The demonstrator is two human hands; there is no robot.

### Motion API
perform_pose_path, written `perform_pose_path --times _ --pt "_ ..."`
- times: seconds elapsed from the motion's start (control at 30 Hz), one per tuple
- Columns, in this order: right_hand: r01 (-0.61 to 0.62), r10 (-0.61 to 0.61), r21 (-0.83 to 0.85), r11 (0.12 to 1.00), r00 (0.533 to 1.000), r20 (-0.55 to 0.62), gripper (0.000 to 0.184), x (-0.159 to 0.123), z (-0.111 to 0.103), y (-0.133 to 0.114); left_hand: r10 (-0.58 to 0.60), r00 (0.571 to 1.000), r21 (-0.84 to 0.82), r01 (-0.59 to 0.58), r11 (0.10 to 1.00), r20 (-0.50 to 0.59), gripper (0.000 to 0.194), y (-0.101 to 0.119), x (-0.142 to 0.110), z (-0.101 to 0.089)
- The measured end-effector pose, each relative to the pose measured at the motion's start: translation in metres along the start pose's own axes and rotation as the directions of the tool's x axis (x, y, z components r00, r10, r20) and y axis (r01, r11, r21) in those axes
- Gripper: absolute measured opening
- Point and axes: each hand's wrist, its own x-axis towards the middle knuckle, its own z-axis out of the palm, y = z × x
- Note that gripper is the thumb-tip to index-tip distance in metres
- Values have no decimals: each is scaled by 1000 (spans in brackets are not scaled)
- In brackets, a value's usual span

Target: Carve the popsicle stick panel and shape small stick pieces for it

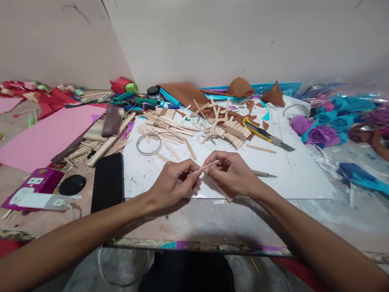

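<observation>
Pinching 1 popsicle stick (210, 166) above the near edge of the white board (300, 186), the 2 hands work fingertip to fingertip. The left hand (174, 180) appears to nip 1 end between thumb and forefinger; the right hand (232, 173) pinches farther along, other fingers curled. A light, even pinch should spare the thin wood from snapping, with wrists clear of the yellow snap-off cutter (259, 131).
</observation>
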Motion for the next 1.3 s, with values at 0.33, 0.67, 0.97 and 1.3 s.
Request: perform_pose_path --times 0.33,0.67,0.97,1.3 --pt "-7 -155 -491 871 944 -290 34 12 -62 0 55 998 206 -54 977 3 14 -17 10 -9" --pt "-344 68 -842 416 935 -348 4 8 -127 37 -275 958 -216 253 943 -79 24 -18 18 -9" --pt "-106 -129 -849 518 971 -200 24 5 -75 -5 -392 908 -538 258 802 -149 16 -13 23 -2" --pt "230 -234 -581 780 970 70 28 3 -1 -5 -299 944 -568 170 805 -141 32 -13 13 2"
